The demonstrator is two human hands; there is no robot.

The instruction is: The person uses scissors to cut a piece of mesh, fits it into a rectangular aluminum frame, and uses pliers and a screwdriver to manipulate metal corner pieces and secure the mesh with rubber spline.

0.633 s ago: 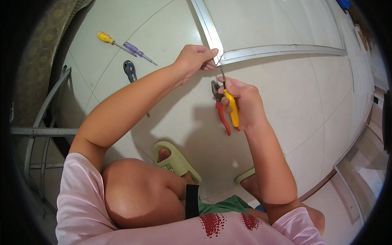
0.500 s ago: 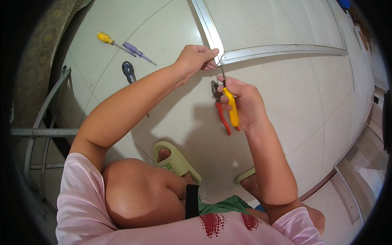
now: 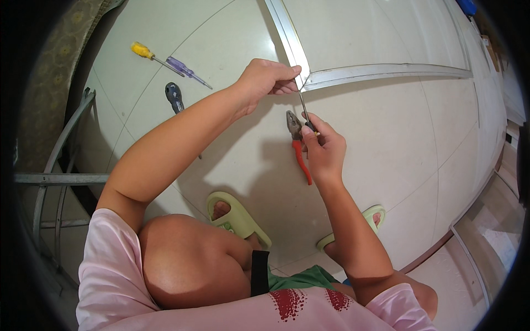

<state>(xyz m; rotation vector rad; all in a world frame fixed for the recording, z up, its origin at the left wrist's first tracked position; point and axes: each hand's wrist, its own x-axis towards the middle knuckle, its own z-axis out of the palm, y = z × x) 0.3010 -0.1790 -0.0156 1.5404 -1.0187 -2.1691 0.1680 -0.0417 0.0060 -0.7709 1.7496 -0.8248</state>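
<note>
Nudged the metal frame (image 3: 386,71) slightly rightward in the last half second! Seeing pale printing on the green left slipper (image 3: 241,220), too small to read. Pinching the frame's corner in the left hand (image 3: 266,79), with thumb uppermost. Rolled the right hand (image 3: 328,146) over too, curled tight beside the red-handled pliers (image 3: 298,152), gripping the screwdriver (image 3: 304,107) with its shaft up at that corner.

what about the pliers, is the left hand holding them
No, the left hand is on the corner of the metal frame, while the pliers lie on the floor.
</note>
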